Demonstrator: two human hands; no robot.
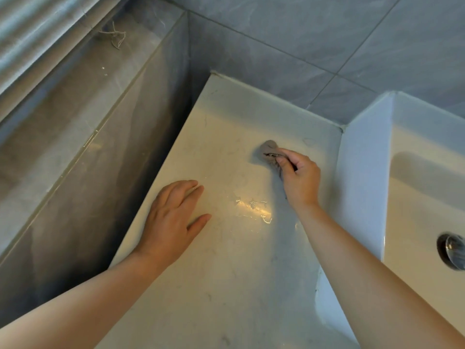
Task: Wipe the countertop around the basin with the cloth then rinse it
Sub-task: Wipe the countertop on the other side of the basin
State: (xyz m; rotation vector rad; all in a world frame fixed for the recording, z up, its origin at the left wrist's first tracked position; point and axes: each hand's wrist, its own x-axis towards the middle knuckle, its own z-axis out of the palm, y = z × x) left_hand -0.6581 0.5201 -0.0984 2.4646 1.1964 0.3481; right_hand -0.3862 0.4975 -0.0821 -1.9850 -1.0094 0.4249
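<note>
Pale, perhaps wet countertop (226,273) under cloth (269,149), between grey wall (120,177) and basin (364,159)

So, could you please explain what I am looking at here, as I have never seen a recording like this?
There is no machine here. A person works with two bare hands, and the single picture comes from a camera worn on their head, looking forward and down. The right hand has its fingers curled round a small crumpled grey cloth, held down on the pale marble-look countertop towards the back. The left hand rests flat on the same surface and holds nothing. Between the hands lies a shiny wet patch. To the right stands the white ceramic basin, with its round metal drain at the picture's edge. Behind rise grey wall tiles.
</note>
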